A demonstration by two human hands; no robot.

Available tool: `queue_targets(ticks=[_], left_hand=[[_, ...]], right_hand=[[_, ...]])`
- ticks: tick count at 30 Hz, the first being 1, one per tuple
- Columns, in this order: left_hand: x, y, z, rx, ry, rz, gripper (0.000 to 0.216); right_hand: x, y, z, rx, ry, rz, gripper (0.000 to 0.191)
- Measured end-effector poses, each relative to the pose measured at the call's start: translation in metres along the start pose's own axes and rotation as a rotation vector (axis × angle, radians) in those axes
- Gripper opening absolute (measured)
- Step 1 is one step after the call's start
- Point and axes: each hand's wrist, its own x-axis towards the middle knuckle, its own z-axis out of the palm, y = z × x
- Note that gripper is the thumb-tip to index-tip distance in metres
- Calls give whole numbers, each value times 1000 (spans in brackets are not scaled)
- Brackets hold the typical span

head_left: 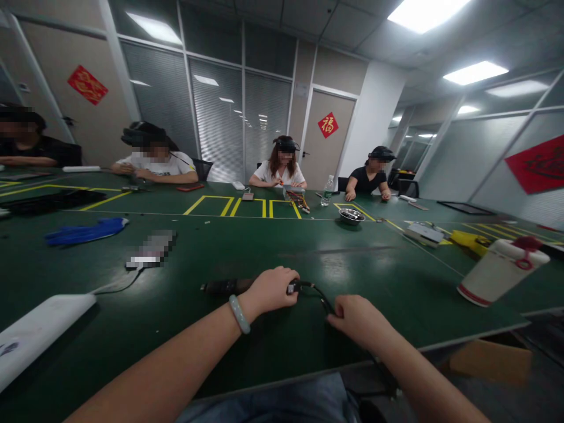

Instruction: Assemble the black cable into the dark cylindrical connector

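My left hand (272, 289) is closed around a dark, long tool (222, 286) that lies on the green table (247, 247). A pale bracelet circles that wrist. My right hand (358, 319) is closed too, pinching a black cable (318, 296) that runs from the tool's end toward the table's near edge. Both hands rest on the tabletop, a short gap between them.
A white cup with a red-ringed lid (502, 271) stands at the right. A white box (37, 332) and its cord lie at the left, a blue glove (83, 231) beyond. A metal bowl (351, 216), a water bottle (326, 191) and several seated people are across the table.
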Motion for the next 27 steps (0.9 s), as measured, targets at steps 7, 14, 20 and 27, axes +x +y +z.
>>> queue_targets(ticks=[7,14,20,27], left_hand=[[9,9,5,105,22,-23,19],[22,3,9,71,-19,-128,20],[21,10,14,87,19,-196,20],[19,12,18,89,45,-194,16]], right_hand=[[9,-12,-1,432,-5,-148,21],[70,-32,21,999,-21,-145,22],[95,-18,43,996,128,-76,26],[87,-1,40,616,300,-15,24]])
